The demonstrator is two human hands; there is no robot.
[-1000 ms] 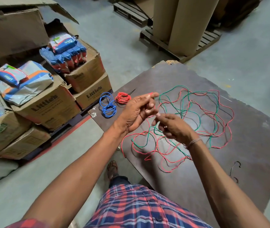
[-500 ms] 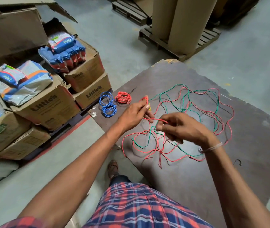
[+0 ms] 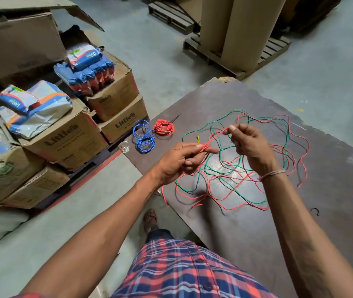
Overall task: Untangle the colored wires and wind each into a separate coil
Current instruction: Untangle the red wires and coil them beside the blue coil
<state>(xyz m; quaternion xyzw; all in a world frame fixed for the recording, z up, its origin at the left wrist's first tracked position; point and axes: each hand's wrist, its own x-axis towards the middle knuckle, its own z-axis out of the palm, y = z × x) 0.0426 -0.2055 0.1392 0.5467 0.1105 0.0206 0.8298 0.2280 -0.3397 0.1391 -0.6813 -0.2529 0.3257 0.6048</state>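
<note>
A tangle of red wire [image 3: 231, 195], green wire [image 3: 212, 123] and thin black wire [image 3: 300, 137] lies spread on a dark board [image 3: 257, 233]. My left hand [image 3: 179, 162] pinches a small loop of the red wire. My right hand [image 3: 249, 143] is raised above the tangle and pinches the same red strand between thumb and forefinger, stretched taut between both hands. A wound blue coil [image 3: 144, 137] and a wound red coil [image 3: 163, 126] rest at the board's far left corner. A short yellow end [image 3: 198, 138] shows near my left fingers.
Stacked cardboard boxes [image 3: 63, 138] with blue packets on top stand to the left. Tall cardboard rolls [image 3: 240, 29] sit on a wooden pallet [image 3: 218, 59] beyond the board. A small black hook-shaped piece [image 3: 315, 210] lies on the board's right side. My sandalled foot [image 3: 149, 220] is by the board's near edge.
My right hand has risen and moved away from the left, pulling a length of red wire taut. My left hand has shifted slightly toward me, holding its red loop.
</note>
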